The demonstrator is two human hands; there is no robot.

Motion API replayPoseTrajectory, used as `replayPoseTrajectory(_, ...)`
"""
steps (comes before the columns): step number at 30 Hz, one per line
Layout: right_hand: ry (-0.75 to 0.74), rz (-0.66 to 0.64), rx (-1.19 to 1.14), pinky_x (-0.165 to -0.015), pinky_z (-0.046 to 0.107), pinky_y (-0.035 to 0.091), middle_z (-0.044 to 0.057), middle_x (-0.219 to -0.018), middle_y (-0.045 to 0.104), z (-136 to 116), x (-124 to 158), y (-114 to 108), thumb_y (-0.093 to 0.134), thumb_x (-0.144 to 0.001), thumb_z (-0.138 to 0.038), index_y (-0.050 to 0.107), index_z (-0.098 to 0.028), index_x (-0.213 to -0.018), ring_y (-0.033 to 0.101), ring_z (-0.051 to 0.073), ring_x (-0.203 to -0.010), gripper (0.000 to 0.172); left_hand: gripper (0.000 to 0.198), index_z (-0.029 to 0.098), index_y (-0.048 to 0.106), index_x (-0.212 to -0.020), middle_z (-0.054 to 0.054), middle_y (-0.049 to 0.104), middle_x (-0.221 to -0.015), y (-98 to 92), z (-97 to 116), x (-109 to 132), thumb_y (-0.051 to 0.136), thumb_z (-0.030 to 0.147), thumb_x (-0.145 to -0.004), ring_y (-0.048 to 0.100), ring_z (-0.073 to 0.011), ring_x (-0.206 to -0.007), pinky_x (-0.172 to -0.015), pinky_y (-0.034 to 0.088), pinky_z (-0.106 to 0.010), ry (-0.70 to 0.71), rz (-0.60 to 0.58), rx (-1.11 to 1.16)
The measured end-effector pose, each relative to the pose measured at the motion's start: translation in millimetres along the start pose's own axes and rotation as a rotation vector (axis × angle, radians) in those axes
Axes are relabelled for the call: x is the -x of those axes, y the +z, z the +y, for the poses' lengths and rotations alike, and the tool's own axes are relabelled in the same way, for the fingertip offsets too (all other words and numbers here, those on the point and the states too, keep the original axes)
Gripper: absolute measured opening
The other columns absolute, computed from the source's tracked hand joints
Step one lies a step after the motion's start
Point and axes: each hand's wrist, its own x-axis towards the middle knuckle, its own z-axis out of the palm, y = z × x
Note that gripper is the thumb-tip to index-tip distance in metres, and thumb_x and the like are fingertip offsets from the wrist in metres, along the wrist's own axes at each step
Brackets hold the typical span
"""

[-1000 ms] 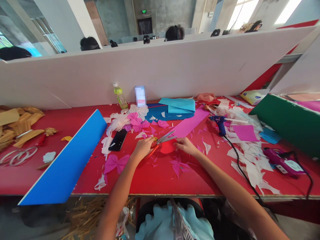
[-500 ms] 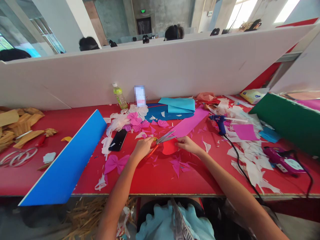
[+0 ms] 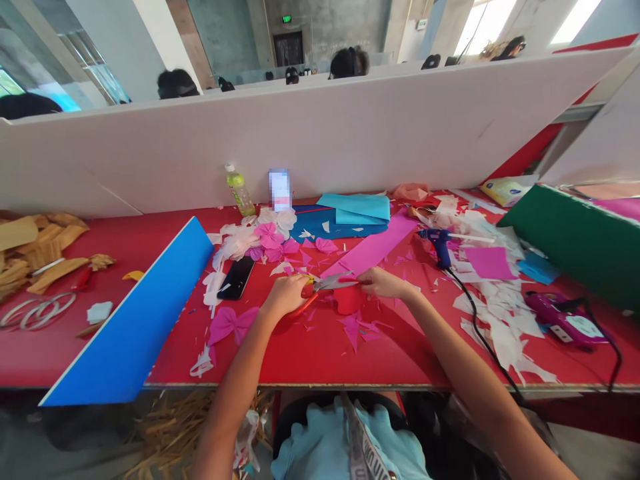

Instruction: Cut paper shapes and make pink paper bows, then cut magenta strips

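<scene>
My left hand (image 3: 286, 295) is closed around the handles of a pair of scissors (image 3: 334, 283), whose blades point right. A small piece of red paper (image 3: 348, 302) hangs just below the blades. Its upper right side is pinched in the fingers of my right hand (image 3: 384, 284). Pink paper offcuts (image 3: 356, 331) lie on the table in front of the hands. Behind the blades stretches a long pink paper strip (image 3: 373, 250). A pink paper bow (image 3: 233, 325) rests left of my left hand.
A blue board (image 3: 135, 320) leans at left; a black phone (image 3: 236, 279) lies near it. White and pink paper flowers (image 3: 270, 237) and a bottle (image 3: 240, 192) stand behind. On the right are a glue gun (image 3: 440, 248), its cord, paper scraps and a purple device (image 3: 563, 320).
The scissor blades have come closer together and turned flatter. My right hand and the red paper have shifted slightly right, and the paper's visible shape is narrower.
</scene>
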Motion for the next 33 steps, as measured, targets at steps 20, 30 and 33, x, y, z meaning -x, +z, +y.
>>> replayPoseTrajectory(20,-0.020,-0.065,0.010,-0.043,0.022,0.037,-0.002,-0.046,0.056,4.6,-3.0,4.9,0.041,-0.061,-0.012,0.055,-0.018,-0.053,0.054,0.013,-0.043,0.017,0.026,0.021,0.063,-0.097,-0.006,0.069,-0.094,0.5,-0.2,-0.7,0.049,0.039,-0.084,0.063,-0.0204,-0.086,-0.072,0.043,-0.027,0.000,-0.040,-0.027)
replayPoseTrajectory(30,0.010,-0.065,0.022,-0.043,0.021,0.036,-0.003,-0.044,0.054,1.1,-1.8,3.7,0.041,-0.061,-0.014,0.048,-0.018,-0.051,0.055,0.013,-0.044,0.013,0.024,0.020,0.063,-0.083,-0.006,0.068,-0.084,-0.3,-1.3,0.0,0.048,0.038,-0.084,0.062,-0.0199,-0.078,-0.066,0.040,-0.027,0.018,-0.044,-0.034)
replayPoseTrajectory(33,0.038,-0.087,0.066,-0.045,0.021,0.037,-0.002,-0.047,0.055,0.0,-1.7,2.8,0.040,-0.062,-0.016,0.048,-0.017,-0.054,0.056,0.014,-0.047,0.011,0.023,0.020,0.063,-0.083,-0.006,0.068,-0.085,-1.2,-1.4,0.4,0.049,0.037,-0.083,0.061,-0.0196,-0.078,-0.066,0.039,-0.026,0.014,-0.049,-0.027)
